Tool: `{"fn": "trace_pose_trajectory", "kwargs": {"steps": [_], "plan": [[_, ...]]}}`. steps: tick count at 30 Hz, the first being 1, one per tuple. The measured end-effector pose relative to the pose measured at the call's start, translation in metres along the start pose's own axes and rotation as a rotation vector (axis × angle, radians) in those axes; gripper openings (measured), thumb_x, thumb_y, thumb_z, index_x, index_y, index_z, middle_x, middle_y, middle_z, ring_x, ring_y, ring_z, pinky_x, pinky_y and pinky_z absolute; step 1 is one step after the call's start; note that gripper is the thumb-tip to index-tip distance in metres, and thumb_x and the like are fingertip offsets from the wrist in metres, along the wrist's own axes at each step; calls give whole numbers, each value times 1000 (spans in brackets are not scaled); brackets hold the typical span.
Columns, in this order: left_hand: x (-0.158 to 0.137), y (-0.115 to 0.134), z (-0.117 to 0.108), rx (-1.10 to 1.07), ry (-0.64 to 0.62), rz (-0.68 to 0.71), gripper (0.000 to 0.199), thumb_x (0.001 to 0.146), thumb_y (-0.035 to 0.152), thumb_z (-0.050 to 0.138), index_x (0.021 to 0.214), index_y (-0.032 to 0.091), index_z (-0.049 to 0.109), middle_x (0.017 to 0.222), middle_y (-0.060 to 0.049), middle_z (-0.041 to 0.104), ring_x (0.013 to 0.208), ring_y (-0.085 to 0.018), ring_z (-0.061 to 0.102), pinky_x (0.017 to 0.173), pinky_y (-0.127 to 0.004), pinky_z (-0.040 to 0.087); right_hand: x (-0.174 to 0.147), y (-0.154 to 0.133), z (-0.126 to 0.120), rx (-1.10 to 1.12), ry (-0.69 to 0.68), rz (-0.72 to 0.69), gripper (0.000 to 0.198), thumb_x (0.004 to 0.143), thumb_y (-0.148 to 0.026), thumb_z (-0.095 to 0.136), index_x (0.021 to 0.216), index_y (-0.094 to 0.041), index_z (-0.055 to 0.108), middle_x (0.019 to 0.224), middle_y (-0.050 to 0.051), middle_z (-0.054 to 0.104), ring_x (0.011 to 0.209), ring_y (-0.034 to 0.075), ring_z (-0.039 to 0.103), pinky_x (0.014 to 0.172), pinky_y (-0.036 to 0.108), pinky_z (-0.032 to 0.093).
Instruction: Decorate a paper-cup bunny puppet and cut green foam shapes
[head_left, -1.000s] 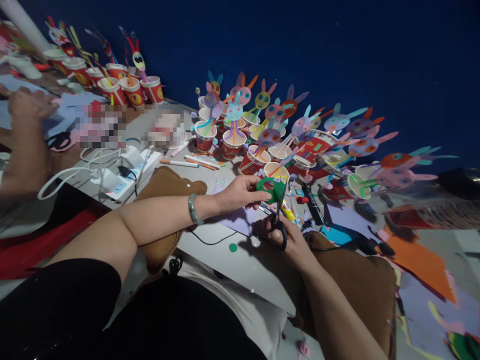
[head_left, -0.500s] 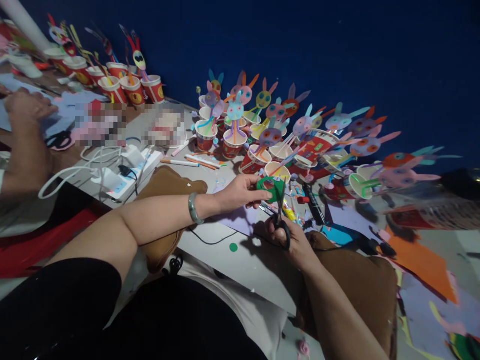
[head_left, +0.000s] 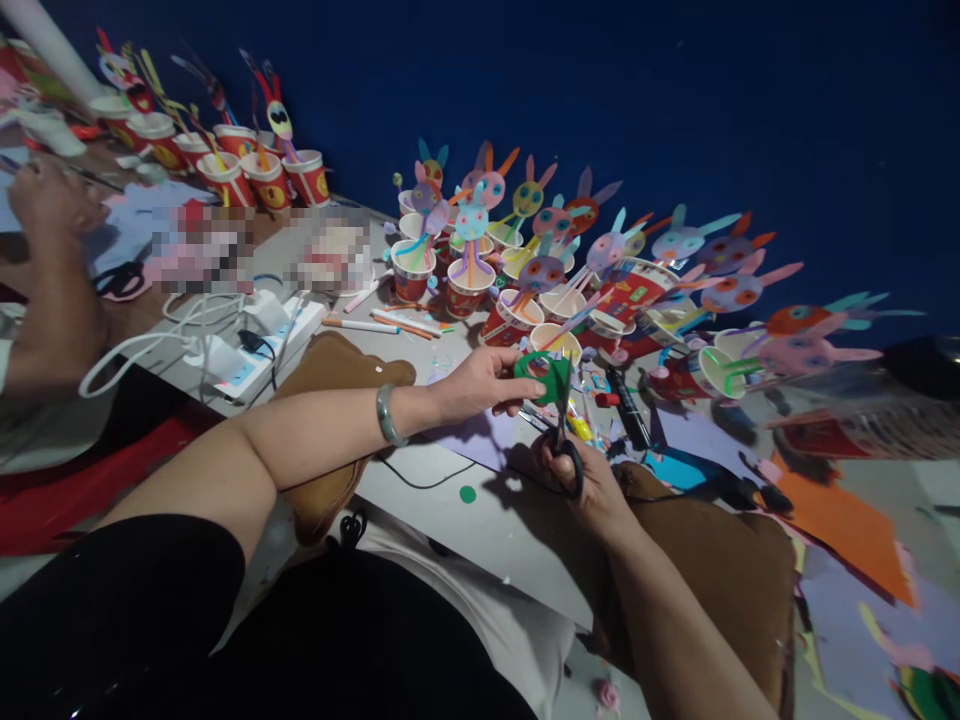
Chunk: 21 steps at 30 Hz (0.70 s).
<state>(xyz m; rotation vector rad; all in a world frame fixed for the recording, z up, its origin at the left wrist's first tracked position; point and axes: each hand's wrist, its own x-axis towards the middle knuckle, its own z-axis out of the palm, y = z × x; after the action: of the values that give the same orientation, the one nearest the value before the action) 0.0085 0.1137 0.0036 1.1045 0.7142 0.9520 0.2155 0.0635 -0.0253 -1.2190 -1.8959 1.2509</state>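
Observation:
My left hand (head_left: pixel 487 385) pinches a small piece of green paper (head_left: pixel 553 380) that has a round hole cut in it. In my right hand (head_left: pixel 592 480) is a pair of scissors (head_left: pixel 568 455) with black handles, its blades pointing up at the paper's right edge. A small green paper circle (head_left: pixel 467 494) lies on the table below my hands. Under my left wrist is a sheet of light purple paper (head_left: pixel 469 440). Just beyond the scissors lie a yellow tube (head_left: pixel 579 424) and a black marker (head_left: pixel 628 410).
Paper cups (head_left: pixel 470 290) with rabbit-faced paper figures crowd the back. A power strip (head_left: pixel 274 345) with white cables stands left, near brown cushions (head_left: pixel 337 375). Orange paper (head_left: pixel 847 520) and scraps lie right. Another person's hand (head_left: pixel 56 200) is at far left.
The scissors have turned slightly at the green paper's right edge, and the paper has tilted a little. At far left, the other person's hand has shifted slightly.

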Motion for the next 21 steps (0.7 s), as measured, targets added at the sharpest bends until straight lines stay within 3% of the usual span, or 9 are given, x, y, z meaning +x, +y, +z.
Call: {"fn": "trace_pose_trajectory", "kwargs": {"steps": [21], "plan": [[2,-2,-5,20,-21,54,19,74,26,71,77,13,57,51,7,54,43,-3,49,42,-17,32,0,2,-3,-42,-17,2,64,79,-84,45,68,-21,47,63,-1,43,60,14,37,54,29,30]]}}
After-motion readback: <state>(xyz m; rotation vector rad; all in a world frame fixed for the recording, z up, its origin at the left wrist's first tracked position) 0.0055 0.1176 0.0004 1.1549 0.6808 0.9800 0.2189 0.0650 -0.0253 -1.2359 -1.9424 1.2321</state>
